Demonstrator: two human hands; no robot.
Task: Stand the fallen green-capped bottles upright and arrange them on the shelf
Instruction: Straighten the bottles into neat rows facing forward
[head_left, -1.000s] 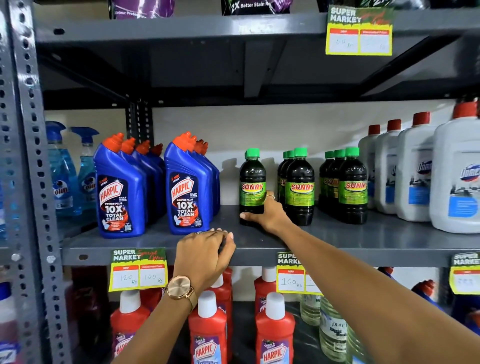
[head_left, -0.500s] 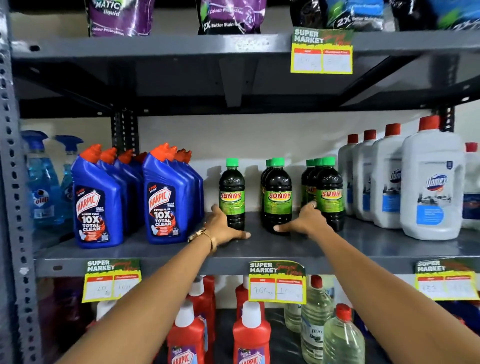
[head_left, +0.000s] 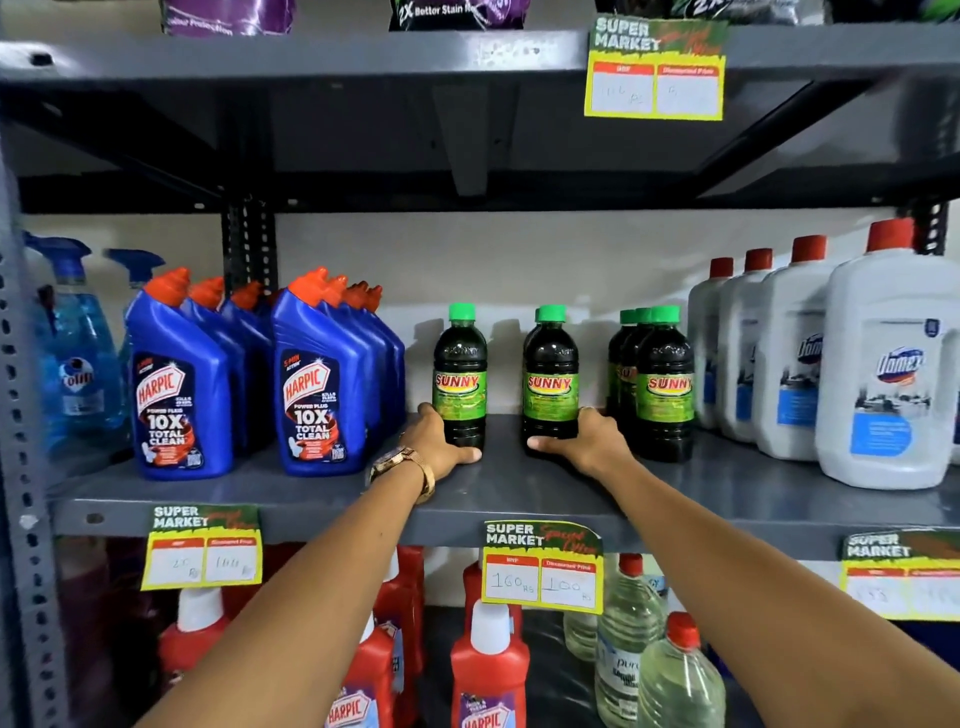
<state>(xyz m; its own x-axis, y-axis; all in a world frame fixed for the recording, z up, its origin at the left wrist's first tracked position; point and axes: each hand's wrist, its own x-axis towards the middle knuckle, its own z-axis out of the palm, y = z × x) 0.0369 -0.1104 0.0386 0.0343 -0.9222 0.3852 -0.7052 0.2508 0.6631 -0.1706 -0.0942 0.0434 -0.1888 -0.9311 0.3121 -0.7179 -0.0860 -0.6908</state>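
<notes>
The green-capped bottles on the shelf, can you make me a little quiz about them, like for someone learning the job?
1. True or false: every green-capped bottle in view stands upright.
2. The left hand is at the base of which bottle? A) the leftmost green-capped bottle B) a blue Harpic bottle C) a white bottle
3. Fill in: the right hand is at the base of the ____ green-capped bottle, counting the front ones from the left.

Key: 1 true; 2 A; 3 second.
</notes>
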